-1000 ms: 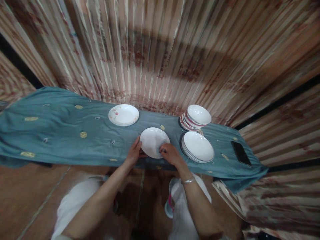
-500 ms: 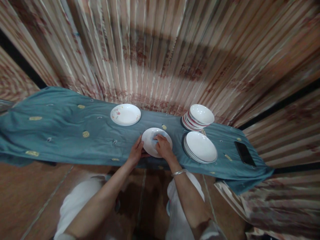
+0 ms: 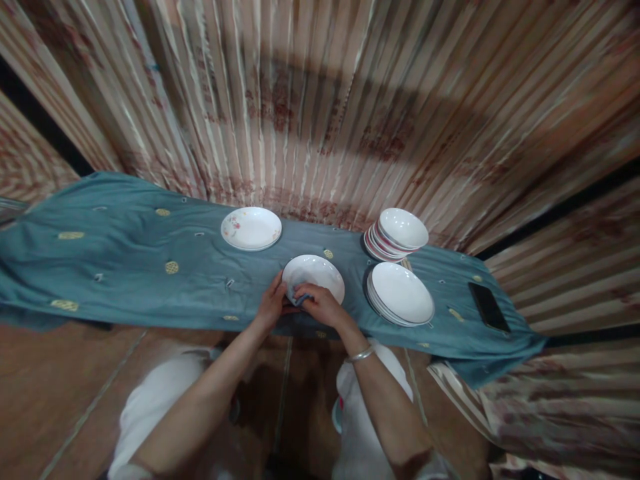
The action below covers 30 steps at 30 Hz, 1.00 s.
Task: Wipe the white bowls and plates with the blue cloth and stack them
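Just below the frame's centre, a round white ceramic plate (image 3: 317,272) sits on the teal embroidered tablecloth (image 3: 125,260). The left hand (image 3: 271,305) grips its left rim. The right hand (image 3: 323,305) pinches a small blue-grey cloth (image 3: 299,300) against its near edge.

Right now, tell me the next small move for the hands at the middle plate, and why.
Probably sweep the right hand and its cloth across the plate toward the far rim: the cloth is bunched at the near-left edge, most of the face lies bare, and the left hand holds the rim.
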{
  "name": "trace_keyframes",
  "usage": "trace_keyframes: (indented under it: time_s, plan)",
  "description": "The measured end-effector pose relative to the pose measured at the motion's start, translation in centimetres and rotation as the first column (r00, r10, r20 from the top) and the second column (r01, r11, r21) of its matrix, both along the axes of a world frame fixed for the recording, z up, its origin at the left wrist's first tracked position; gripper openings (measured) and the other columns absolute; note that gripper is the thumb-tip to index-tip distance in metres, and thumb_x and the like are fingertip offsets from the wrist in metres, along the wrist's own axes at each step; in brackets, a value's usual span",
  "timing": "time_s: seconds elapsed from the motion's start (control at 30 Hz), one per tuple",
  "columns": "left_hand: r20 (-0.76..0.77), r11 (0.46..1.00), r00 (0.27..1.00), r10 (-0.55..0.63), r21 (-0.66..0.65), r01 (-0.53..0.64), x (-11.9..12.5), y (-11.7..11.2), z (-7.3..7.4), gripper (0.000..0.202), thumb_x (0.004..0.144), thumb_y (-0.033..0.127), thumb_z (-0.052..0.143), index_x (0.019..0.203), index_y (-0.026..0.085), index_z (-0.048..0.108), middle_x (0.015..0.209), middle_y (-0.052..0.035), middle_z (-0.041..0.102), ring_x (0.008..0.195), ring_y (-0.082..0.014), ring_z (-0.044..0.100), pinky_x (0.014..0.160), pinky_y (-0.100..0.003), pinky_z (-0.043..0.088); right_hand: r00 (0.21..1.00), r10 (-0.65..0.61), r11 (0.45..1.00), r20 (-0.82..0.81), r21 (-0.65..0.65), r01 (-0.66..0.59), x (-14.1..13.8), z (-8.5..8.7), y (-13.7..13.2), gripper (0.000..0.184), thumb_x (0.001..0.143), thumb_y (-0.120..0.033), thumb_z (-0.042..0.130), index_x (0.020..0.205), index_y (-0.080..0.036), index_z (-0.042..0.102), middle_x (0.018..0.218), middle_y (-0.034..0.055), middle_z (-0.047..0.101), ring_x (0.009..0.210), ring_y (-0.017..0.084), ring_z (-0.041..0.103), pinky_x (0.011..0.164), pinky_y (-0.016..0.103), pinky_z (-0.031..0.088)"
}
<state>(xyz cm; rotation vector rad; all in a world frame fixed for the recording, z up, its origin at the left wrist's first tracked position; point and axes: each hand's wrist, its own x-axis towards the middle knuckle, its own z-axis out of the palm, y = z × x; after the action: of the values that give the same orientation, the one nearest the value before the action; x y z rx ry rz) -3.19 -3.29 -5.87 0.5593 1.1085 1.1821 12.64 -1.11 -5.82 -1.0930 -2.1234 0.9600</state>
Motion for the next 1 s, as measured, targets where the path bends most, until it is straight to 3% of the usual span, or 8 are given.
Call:
trace_keyframes:
  time_s: [0.17,0.37,0.43,0.57,0.7,0.77,0.87,1.0]
  plan:
    - [-0.027,1.000,0.999,-0.016,0.010,0.016,0.0,0.1,-0.1,0.060,0.092,0.029,0.060,0.150,0.023,0.044,0.090,-0.0052,0.075,0.066,-0.0199,0.072,0.053,-0.031,0.060,1.000,0.007,0.994,-0.014,-0.111,-0.009,2.1,0.3,-0.6,0.027,0.077,-0.005,0.051,0.077,-0.021,0.073,0.091,0.0013,0.077,0.092,0.018,0.072,0.089,0.031,0.052]
    - [-0.026,0.999,1.000,0.015,-0.029,-0.015,0.1,0.2,0.2,0.057,0.093,0.024,0.058,0.149,0.024,0.047,0.110,-0.0090,0.074,0.078,-0.0219,0.074,0.064,-0.036,0.063,0.975,-0.197,0.976,0.107,-0.073,0.206,5.2,1.4,-1.4,0.025,0.077,-0.011,0.053,0.068,-0.021,0.073,0.070,-0.0007,0.074,0.070,0.016,0.066,0.072,0.026,0.050]
    - [-0.040,0.999,0.999,0.023,-0.036,-0.024,0.1,0.2,0.4,0.056,0.093,0.022,0.056,0.149,0.023,0.046,0.112,-0.0098,0.074,0.079,-0.0215,0.075,0.064,-0.035,0.064,0.956,-0.287,0.951,0.067,-0.097,0.292,6.4,1.9,-1.6,0.024,0.076,-0.015,0.051,0.065,-0.020,0.072,0.061,-0.0026,0.068,0.061,0.014,0.059,0.063,0.023,0.045]
    - [-0.003,0.998,0.998,0.061,-0.027,-0.061,0.4,0.2,0.7,0.056,0.095,0.019,0.052,0.150,0.020,0.043,0.108,-0.0109,0.074,0.074,-0.0193,0.074,0.062,-0.035,0.064,0.907,-0.413,0.886,-0.084,-0.269,0.378,8.5,3.0,-2.0,0.027,0.075,-0.030,0.047,0.067,-0.018,0.070,0.054,-0.0042,0.057,0.050,0.010,0.045,0.049,0.021,0.032]
    - [0.083,0.996,0.993,0.085,-0.017,-0.084,1.1,0.4,0.9,0.055,0.094,0.021,0.054,0.148,0.021,0.044,0.104,-0.0100,0.075,0.067,-0.0175,0.073,0.063,-0.037,0.065,0.871,-0.456,0.861,-0.185,-0.341,0.378,9.6,3.7,-2.8,0.028,0.072,-0.041,0.052,0.071,-0.019,0.069,0.063,-0.0002,0.064,0.055,0.012,0.051,0.051,0.023,0.037]
    - [0.113,0.997,0.991,0.070,0.003,-0.071,1.6,0.4,1.1,0.057,0.093,0.025,0.058,0.148,0.022,0.044,0.104,-0.0099,0.075,0.064,-0.0168,0.072,0.062,-0.038,0.065,0.859,-0.466,0.863,-0.210,-0.320,0.390,9.8,4.0,-3.2,0.030,0.072,-0.044,0.056,0.079,-0.019,0.070,0.070,0.0020,0.068,0.061,0.015,0.056,0.055,0.024,0.042]
    - [0.130,0.999,0.991,0.038,0.025,-0.042,2.5,0.4,1.5,0.059,0.093,0.026,0.057,0.150,0.023,0.041,0.106,-0.0105,0.075,0.064,-0.0169,0.072,0.060,-0.037,0.064,0.801,-0.552,0.833,-0.231,-0.208,0.513,10.4,4.5,-3.9,0.035,0.073,-0.051,0.061,0.082,-0.019,0.071,0.073,0.0032,0.070,0.065,0.016,0.058,0.059,0.026,0.045]
    - [0.161,1.000,0.987,0.022,0.014,-0.024,4.2,0.3,2.6,0.058,0.095,0.024,0.055,0.151,0.024,0.039,0.111,-0.0116,0.074,0.067,-0.0176,0.073,0.064,-0.040,0.065,0.674,-0.713,0.697,-0.191,-0.099,0.710,11.9,5.3,-5.1,0.042,0.076,-0.058,0.060,0.079,-0.017,0.071,0.064,0.0017,0.065,0.059,0.015,0.054,0.058,0.027,0.043]
